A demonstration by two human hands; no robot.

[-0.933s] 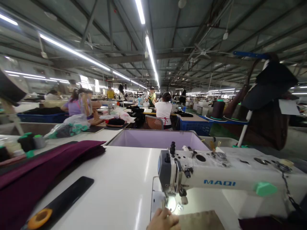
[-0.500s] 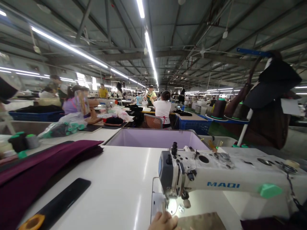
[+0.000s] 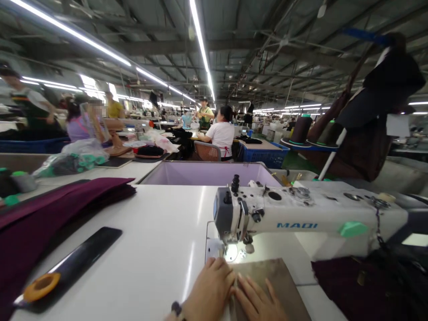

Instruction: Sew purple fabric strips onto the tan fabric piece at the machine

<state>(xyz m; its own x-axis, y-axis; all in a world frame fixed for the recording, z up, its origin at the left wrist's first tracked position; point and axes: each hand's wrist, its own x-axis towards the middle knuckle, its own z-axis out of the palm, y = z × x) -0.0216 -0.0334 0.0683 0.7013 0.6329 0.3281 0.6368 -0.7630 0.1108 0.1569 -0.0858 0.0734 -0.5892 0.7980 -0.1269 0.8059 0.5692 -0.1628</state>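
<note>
From the head camera, the left hand (image 3: 209, 290) and the right hand (image 3: 257, 301) lie side by side, palms down, at the near edge of the white tabletop (image 3: 160, 232). Each grip is wide, with fingers stretched flat and closed around nothing. The right hand presses on a taupe fabric piece (image 3: 279, 274), and the left hand rests along that piece's left edge. The piece lies on the bed of the MAQI sewing machine (image 3: 301, 214), and its far edge lies just short of the lit needle plate (image 3: 231, 252) under the machine head. Glare hides the presser foot, so it is unclear whether the cloth has reached it or whether the foot is down. Holding the piece well here probably means light, even pressure from the flat fingers so the cloth slides without puckering. The left fingertips (image 3: 219, 266) are the closest to the needle and should stay off to its side. The piece's edge should run straight toward the plate, not skewed. A dark maroon cloth (image 3: 361, 285) is heaped just beside the piece on the right and could drag on it. A stack of maroon fabric (image 3: 50, 209) and a black strip with an orange ring (image 3: 70, 263) lie well apart on the left. Beyond the tabletop is a lilac bin (image 3: 207, 174).
</note>
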